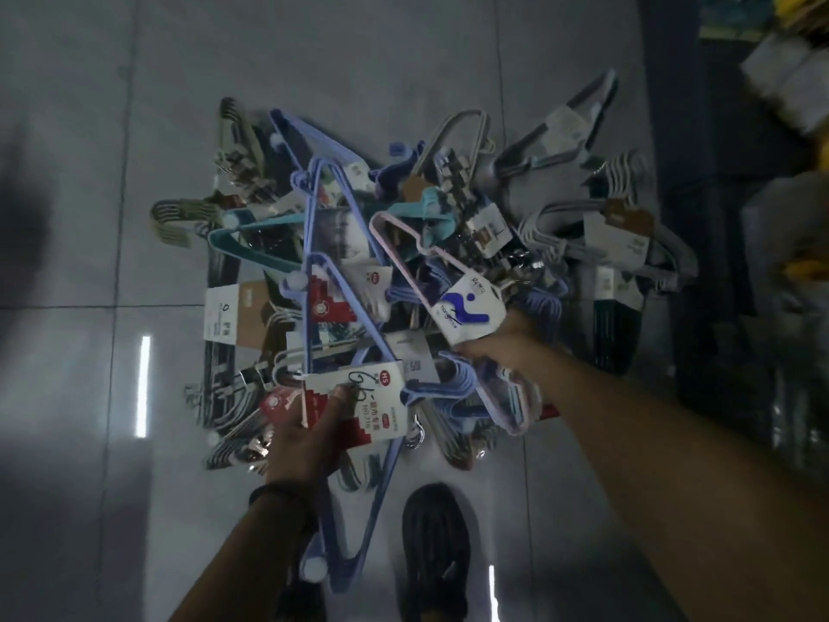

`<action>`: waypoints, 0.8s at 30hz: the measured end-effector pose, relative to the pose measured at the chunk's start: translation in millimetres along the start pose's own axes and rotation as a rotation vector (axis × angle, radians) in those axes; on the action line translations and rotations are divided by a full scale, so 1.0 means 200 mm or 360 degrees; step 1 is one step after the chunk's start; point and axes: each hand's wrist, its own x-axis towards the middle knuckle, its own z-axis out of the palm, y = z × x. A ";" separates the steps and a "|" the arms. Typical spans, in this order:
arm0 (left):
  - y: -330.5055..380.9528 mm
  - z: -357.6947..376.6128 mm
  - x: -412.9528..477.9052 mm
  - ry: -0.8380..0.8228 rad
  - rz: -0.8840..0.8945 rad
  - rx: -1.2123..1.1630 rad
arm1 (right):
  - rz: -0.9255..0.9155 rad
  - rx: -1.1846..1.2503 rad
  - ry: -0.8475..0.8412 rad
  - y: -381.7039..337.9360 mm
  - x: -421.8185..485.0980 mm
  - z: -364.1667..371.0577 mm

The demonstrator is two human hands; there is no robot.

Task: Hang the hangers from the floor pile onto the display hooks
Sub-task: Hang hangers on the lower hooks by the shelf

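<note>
1. Crowding beneath both hands, the floor pile of hangers (251,226) spreads over the tiled floor (314,51). A dark shoe (435,545) stands just behind the left grip.
2. The shelving (717,127) beyond the right grip is dim and blurred.
3. The left hand (309,437) clasps a blue hanger bundle (345,572) at its red-and-white card (381,410), thumb on top. The bundle's length runs from ahead of the grip back past the wrist.
4. The right hand (502,347) grips a pink hanger bundle (406,273) by its white card (466,314). The bundle slants diagonally through the grip.
</note>
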 end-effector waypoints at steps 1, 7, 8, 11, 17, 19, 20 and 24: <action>-0.01 -0.01 0.00 -0.0002 -0.0016 0.0002 | -0.0041 0.0027 0.0014 0.00 -0.02 -0.03; 0.06 -0.09 -0.06 0.0011 -0.0078 -0.0012 | -0.0316 0.0180 -0.0007 -0.04 -0.24 -0.11; 0.08 -0.11 -0.08 -0.0005 -0.0082 -0.0026 | -0.0351 0.0272 0.0060 -0.06 -0.27 -0.12; 0.16 -0.12 -0.16 -0.0033 -0.0077 -0.0025 | -0.0485 0.0262 0.0327 -0.14 -0.44 -0.19; 0.42 -0.02 -0.41 -0.0034 -0.0076 -0.0118 | -0.0625 0.0564 0.0399 -0.24 -1.04 -0.38; 0.55 0.04 -0.53 -0.0051 -0.0052 -0.0152 | -0.0594 0.0627 0.0334 -0.32 -1.27 -0.44; 0.63 0.08 -0.61 -0.0071 -0.0059 -0.0183 | -0.0580 0.0613 0.0291 -0.38 -1.39 -0.47; 0.97 0.25 -1.00 -0.0245 -0.0066 -0.0229 | -0.0469 0.0374 0.0184 -0.59 -1.85 -0.62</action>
